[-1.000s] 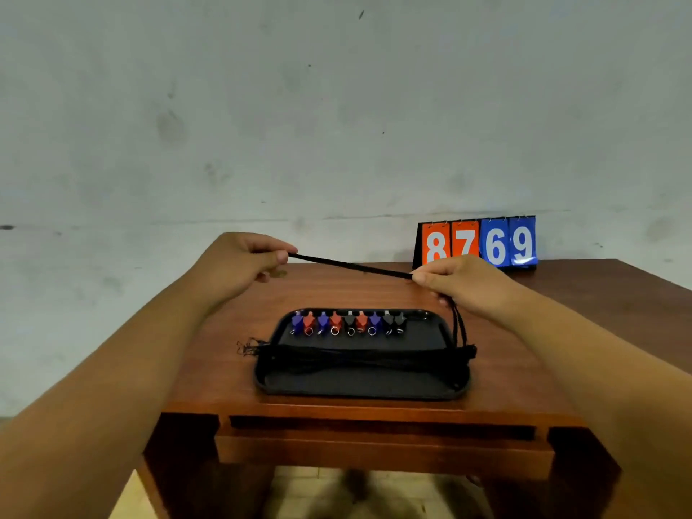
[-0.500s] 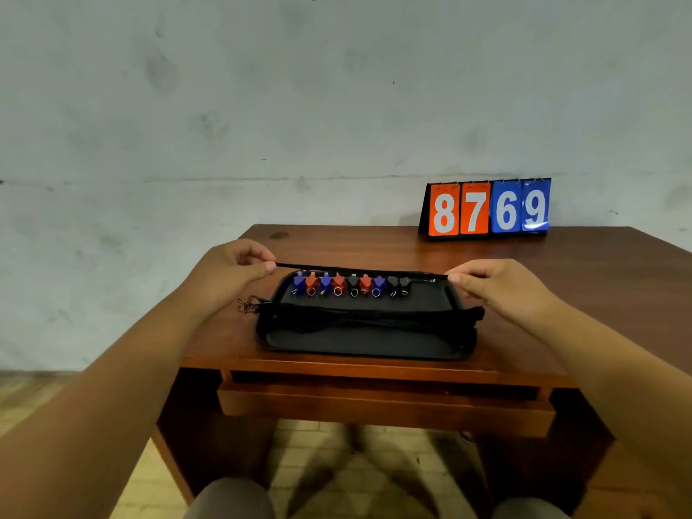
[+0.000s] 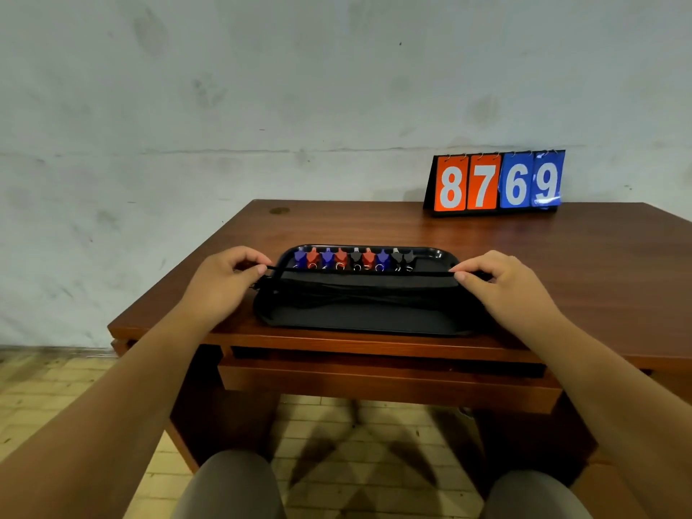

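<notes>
A black cord (image 3: 359, 271) is stretched taut across a black tray (image 3: 359, 320) on the wooden table (image 3: 561, 256). My left hand (image 3: 224, 279) pinches its left end at the tray's left edge. My right hand (image 3: 501, 282) pinches the right end at the tray's right edge. Behind the cord, a row of several blue, red and black whistles (image 3: 352, 258) with metal rings stands along the tray's far rim. A bundle of more black cords (image 3: 355, 295) lies across the tray's middle.
A flip scoreboard (image 3: 496, 183) reading 8769 stands at the table's back right, against the grey wall. The table's front edge and a shelf under it lie below my hands. My knees (image 3: 228, 485) show at the bottom over a tiled floor.
Both hands came down from above the table to the tray's level and moved apart, so the cord now lies level just over the tray. The camera tilted down.
</notes>
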Demonstrator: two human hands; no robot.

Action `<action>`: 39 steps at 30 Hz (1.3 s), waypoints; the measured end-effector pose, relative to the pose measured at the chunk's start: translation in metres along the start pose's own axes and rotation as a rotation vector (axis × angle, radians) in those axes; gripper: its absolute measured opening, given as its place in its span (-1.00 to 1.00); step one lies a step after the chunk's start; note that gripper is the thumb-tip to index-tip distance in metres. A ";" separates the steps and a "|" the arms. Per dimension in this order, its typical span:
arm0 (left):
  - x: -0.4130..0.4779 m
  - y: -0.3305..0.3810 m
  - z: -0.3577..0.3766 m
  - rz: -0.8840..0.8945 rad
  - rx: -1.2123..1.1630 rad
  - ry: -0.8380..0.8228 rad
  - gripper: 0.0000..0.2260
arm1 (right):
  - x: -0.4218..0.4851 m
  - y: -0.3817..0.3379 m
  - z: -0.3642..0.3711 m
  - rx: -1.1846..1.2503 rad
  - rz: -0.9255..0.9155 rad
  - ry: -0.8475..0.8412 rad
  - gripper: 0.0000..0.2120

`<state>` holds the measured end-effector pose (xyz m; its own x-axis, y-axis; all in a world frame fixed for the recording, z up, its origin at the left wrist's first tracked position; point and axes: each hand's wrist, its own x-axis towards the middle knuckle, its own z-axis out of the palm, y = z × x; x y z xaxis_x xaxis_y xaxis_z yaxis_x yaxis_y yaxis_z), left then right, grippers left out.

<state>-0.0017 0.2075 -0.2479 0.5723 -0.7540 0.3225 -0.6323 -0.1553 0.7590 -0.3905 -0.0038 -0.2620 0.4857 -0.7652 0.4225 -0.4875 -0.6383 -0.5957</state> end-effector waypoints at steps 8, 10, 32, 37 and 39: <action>-0.001 -0.008 0.004 0.041 0.028 0.000 -0.86 | -0.002 0.005 0.007 -0.082 -0.076 -0.005 -0.85; 0.001 -0.013 0.003 0.023 -0.004 -0.008 -0.87 | -0.003 0.006 0.007 -0.098 -0.088 -0.017 -0.85; 0.000 -0.017 0.006 -0.025 -0.032 0.023 -0.82 | -0.009 0.006 0.004 0.122 0.107 0.011 -0.82; 0.000 -0.019 0.007 -0.068 -0.061 0.059 -0.83 | -0.010 0.003 0.004 0.157 0.154 0.031 -0.81; 0.000 -0.021 0.006 -0.082 -0.069 0.070 -0.83 | -0.011 0.003 0.004 0.169 0.183 0.049 -0.81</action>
<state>0.0082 0.2069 -0.2674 0.6573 -0.6935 0.2950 -0.5461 -0.1685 0.8206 -0.3941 0.0029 -0.2707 0.3623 -0.8727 0.3272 -0.4338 -0.4686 -0.7696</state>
